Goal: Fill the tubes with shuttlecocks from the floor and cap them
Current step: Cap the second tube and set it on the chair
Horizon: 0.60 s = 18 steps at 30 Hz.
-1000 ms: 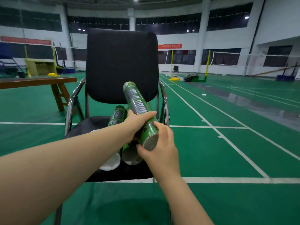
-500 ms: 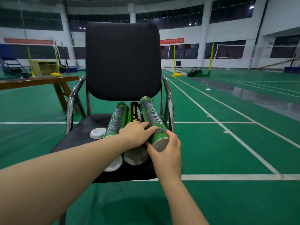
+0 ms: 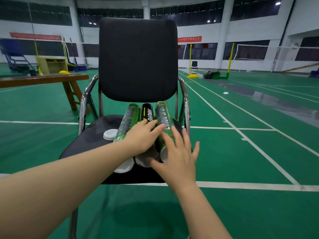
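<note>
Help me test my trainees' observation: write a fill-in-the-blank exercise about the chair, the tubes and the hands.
1. The middle tube, between the left green tube and the right green tube, is ____.
2. The chair seat holds ____ tubes lying side by side.
3. The loose white cap lies on the seat, to the ____ of the tubes.
4. The right hand, fingers spread, grips ____.
Missing words: black; three; left; nothing.

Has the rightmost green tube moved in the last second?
Yes. The rightmost green tube came down: its far end was raised in front of the chair backrest, and now it lies on the seat, beside the black tube.
</note>
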Motion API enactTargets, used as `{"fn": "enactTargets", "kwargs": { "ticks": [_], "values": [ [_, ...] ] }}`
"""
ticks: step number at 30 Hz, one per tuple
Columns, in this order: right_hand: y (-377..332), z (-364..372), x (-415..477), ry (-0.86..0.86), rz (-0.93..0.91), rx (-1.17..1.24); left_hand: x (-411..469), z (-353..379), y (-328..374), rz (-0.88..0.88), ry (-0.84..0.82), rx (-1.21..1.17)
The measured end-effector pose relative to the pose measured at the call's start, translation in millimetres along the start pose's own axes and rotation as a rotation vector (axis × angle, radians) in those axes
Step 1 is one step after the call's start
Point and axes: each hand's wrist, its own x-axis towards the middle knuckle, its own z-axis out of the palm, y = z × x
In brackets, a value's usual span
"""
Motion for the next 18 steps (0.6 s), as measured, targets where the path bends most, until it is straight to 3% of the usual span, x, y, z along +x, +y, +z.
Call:
{"fn": "enactTargets", "kwargs": {
  "ticks": [4, 8, 12, 16, 18],
  "values": [
    [-22, 8, -6, -0.013, -0.109, -0.191, -19, -18, 5, -0.025, 0.126, -0.098],
    [-38, 20, -14, 0.002, -0.074, -0.255, -25, -31, -19, -0.111, 0.147, -0.085],
    [-38, 20, -13, 0.039, -0.089, -0.225, -39, -33, -42, -0.248, 0.065, -0.072],
    [-42, 17, -16, 0.107, -0.112, -0.117, -61, -30, -37, -0.173, -0.049, -0.196],
    [-47, 11, -16, 0.128, -0.126, -0.024, -69, -27, -36, -0.136, 0.0, -0.209]
  ]
}}
